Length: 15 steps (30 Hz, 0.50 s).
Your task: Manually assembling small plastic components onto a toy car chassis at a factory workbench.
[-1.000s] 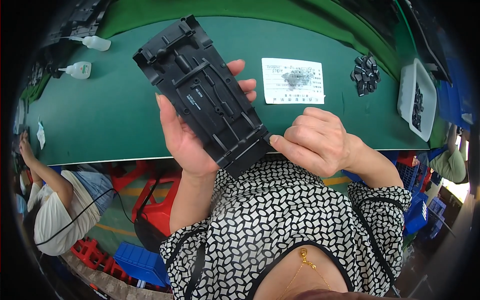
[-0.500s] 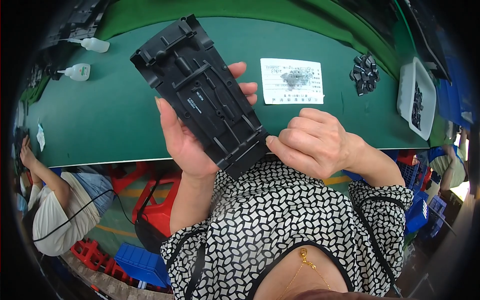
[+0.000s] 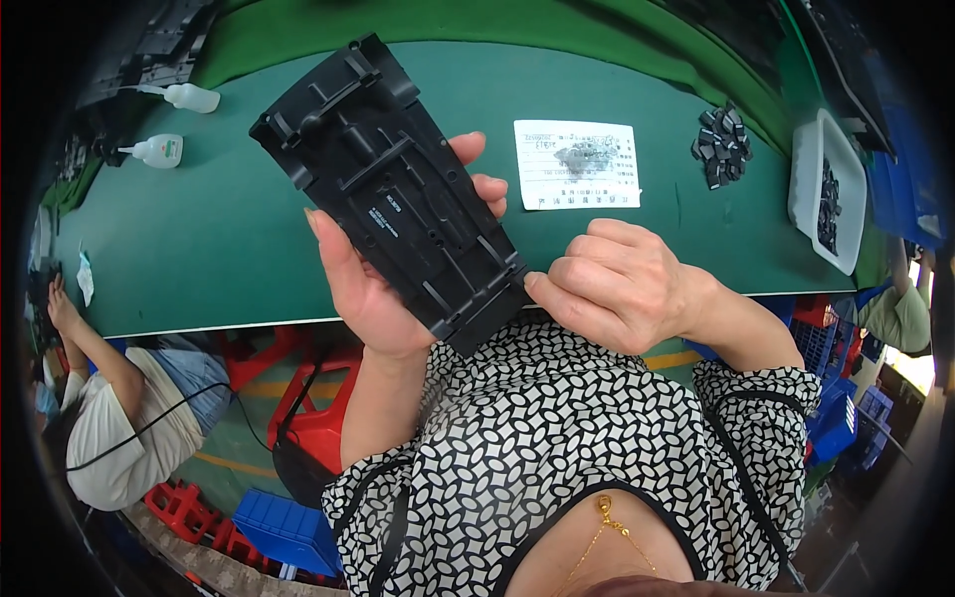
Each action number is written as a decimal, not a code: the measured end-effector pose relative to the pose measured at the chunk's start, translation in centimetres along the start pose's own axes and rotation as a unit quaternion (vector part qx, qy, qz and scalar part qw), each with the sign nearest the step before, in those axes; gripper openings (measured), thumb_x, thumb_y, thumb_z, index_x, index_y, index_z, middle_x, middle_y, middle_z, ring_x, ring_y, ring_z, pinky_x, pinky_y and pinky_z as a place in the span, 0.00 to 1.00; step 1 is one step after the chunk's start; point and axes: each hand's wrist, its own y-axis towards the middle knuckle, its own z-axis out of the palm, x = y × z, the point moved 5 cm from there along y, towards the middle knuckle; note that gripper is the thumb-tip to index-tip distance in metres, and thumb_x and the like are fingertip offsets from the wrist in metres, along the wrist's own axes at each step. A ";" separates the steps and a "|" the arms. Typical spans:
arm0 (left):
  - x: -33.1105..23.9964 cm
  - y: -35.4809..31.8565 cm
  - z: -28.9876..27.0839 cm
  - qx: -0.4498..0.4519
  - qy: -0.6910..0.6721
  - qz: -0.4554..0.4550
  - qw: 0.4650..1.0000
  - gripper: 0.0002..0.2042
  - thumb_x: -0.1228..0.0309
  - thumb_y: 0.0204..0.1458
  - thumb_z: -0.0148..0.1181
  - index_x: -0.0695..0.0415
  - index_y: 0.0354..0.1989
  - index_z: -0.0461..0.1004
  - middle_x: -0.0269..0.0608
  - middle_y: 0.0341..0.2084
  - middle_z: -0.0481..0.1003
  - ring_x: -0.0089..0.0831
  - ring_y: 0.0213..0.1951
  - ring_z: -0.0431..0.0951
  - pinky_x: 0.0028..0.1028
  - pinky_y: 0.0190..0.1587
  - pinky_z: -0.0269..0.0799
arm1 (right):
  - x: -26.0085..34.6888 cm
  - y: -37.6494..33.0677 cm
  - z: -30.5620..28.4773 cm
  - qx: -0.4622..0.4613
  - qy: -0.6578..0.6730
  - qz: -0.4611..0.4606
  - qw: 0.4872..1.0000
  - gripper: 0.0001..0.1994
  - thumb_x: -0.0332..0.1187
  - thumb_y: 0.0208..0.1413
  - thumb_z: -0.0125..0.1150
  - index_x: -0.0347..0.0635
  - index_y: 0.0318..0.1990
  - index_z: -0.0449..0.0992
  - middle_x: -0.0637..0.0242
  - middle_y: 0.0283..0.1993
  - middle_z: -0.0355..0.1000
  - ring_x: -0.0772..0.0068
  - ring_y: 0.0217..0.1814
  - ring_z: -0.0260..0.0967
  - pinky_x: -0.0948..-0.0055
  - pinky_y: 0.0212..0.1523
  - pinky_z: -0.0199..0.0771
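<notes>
My left hand (image 3: 373, 289) holds a long black moulded plastic part (image 3: 403, 214), thumb along its left edge and fingertips showing past its right edge. The ribbed, hollow side faces up, and the part tilts with its wider end toward the far left. At the near right corner of the part, my right hand (image 3: 617, 286) is closed, thumb and curled forefinger pressed together against the edge. Whatever sits between those fingertips is hidden. A heap of small black blocks (image 3: 721, 147) lies on the table to the right, beyond my right hand.
On the green table (image 3: 448, 90) lies a printed paper slip (image 3: 578, 189). A white tray (image 3: 846, 234) with small black pieces stands at the right edge. Two white squeeze bottles (image 3: 191, 97) (image 3: 159, 150) are at the far left. Another person's hand (image 3: 65, 310) rests at the left edge.
The black part has tipped slightly, its far end turning a little away from view. Both hands keep nearly the same place on it.
</notes>
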 end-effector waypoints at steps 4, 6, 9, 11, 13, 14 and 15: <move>0.1 0.1 0.5 0.000 -0.032 -0.012 0.999 0.40 0.38 0.54 0.32 0.61 0.64 0.48 0.63 0.57 0.57 0.48 0.50 0.70 0.41 0.51 0.69 | -0.2 0.2 -0.7 0.012 0.021 -0.008 1.000 0.14 0.26 0.30 0.59 0.31 0.31 0.74 0.70 0.22 0.60 0.77 0.19 0.58 0.78 0.17 0.54; 0.2 -0.3 -0.3 -0.042 -0.009 -0.044 0.998 0.40 0.39 0.54 0.34 0.61 0.64 0.46 0.61 0.57 0.58 0.48 0.49 0.70 0.43 0.52 0.67 | -0.5 -0.2 -0.7 -0.023 0.049 -0.011 0.998 0.13 0.27 0.33 0.56 0.31 0.31 0.73 0.69 0.22 0.60 0.76 0.19 0.58 0.77 0.18 0.55; -0.4 -0.9 0.0 -0.054 -0.010 -0.009 0.998 0.37 0.41 0.56 0.33 0.60 0.64 0.48 0.61 0.57 0.59 0.48 0.48 0.70 0.42 0.51 0.69 | -0.4 -0.7 -2.0 -0.038 0.045 0.041 0.997 0.14 0.27 0.36 0.58 0.30 0.35 0.73 0.66 0.26 0.65 0.74 0.22 0.62 0.76 0.20 0.60; -0.3 -0.8 -0.3 -0.073 -0.007 -0.008 0.997 0.36 0.42 0.56 0.33 0.60 0.63 0.49 0.61 0.57 0.58 0.48 0.48 0.71 0.42 0.50 0.69 | -1.5 -2.5 -4.0 -0.046 -0.011 0.110 0.993 0.13 0.23 0.39 0.59 0.35 0.36 0.75 0.65 0.28 0.68 0.71 0.25 0.66 0.76 0.23 0.65; -0.7 -0.6 -0.6 -0.062 -0.006 0.009 0.998 0.34 0.43 0.57 0.33 0.57 0.64 0.49 0.61 0.56 0.58 0.48 0.47 0.71 0.43 0.50 0.69 | -3.6 -5.0 -5.6 -0.057 -0.056 0.241 0.967 0.11 0.21 0.38 0.62 0.37 0.34 0.75 0.61 0.30 0.70 0.64 0.28 0.69 0.72 0.25 0.70; -0.6 -0.5 -0.9 -0.059 -0.008 0.009 0.998 0.34 0.43 0.57 0.33 0.57 0.64 0.49 0.61 0.56 0.58 0.48 0.47 0.71 0.43 0.50 0.69 | -4.7 -6.0 -6.6 -0.036 -0.072 0.298 0.951 0.10 0.20 0.41 0.61 0.36 0.35 0.75 0.59 0.31 0.69 0.62 0.30 0.70 0.70 0.27 0.71; -0.5 -0.3 -1.1 -0.057 -0.010 0.009 0.998 0.34 0.43 0.58 0.33 0.57 0.64 0.49 0.62 0.56 0.58 0.48 0.47 0.71 0.43 0.50 0.69 | -5.8 -7.4 -7.3 -0.042 -0.086 0.364 0.927 0.09 0.20 0.44 0.60 0.36 0.35 0.74 0.59 0.33 0.69 0.62 0.31 0.70 0.71 0.30 0.71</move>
